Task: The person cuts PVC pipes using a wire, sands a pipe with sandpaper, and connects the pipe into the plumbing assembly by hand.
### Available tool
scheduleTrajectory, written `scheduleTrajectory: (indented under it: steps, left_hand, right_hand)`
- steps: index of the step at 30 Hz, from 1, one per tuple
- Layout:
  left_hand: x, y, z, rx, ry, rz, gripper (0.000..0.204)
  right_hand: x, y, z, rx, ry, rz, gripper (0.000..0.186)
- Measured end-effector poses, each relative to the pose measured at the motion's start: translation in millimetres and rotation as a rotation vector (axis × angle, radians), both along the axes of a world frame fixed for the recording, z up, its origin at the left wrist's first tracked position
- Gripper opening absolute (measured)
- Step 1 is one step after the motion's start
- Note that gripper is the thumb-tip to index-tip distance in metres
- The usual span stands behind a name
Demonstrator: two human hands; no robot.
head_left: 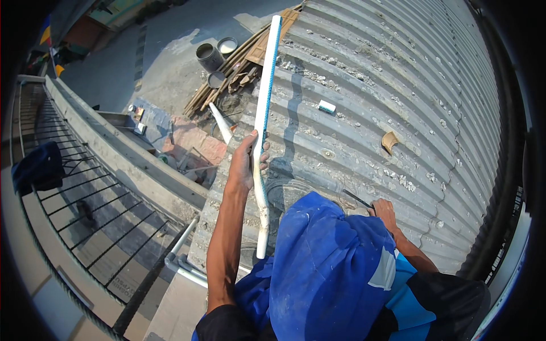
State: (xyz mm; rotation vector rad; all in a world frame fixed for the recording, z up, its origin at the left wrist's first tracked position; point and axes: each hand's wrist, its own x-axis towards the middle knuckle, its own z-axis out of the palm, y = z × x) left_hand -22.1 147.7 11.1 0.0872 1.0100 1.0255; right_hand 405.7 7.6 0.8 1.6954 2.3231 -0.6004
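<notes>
My left hand is closed around a long white plastic pipe with a blue stripe along it. The pipe stands nearly upright in the picture, and its lower end reaches down next to my forearm. My right hand rests low on the grey corrugated roof sheet and grips a thin dark blade that points up and left. A bulky blue cloth fills the space between my arms and hides the roof under it.
Small stones, a small white and green box and a tan broken piece lie on the roof. Beyond its left edge are a second white pipe, wooden planks, buckets and a metal grille.
</notes>
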Motion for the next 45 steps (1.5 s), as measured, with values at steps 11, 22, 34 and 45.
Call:
scheduleTrajectory:
  steps: [11,22,34,45]
  left_hand:
    - [12,-6,-6,0.031,0.117,-0.136,0.031]
    - [35,-29,-37,0.026,0.223,-0.27,0.03]
    - [60,-78,-51,0.26,0.768,-0.254,0.035]
    - [73,-77,-53,0.327,0.835,-0.224,0.027]
  right_hand:
    - [37,-5,30,0.01,0.009,-0.422,0.018]
    - [101,17,44,0.355,0.145,-0.572,0.029]
    - [-61,94,49,0.014,0.476,-0.599,0.027]
    - [-127,112,24,-0.167,0.309,-0.347,0.031]
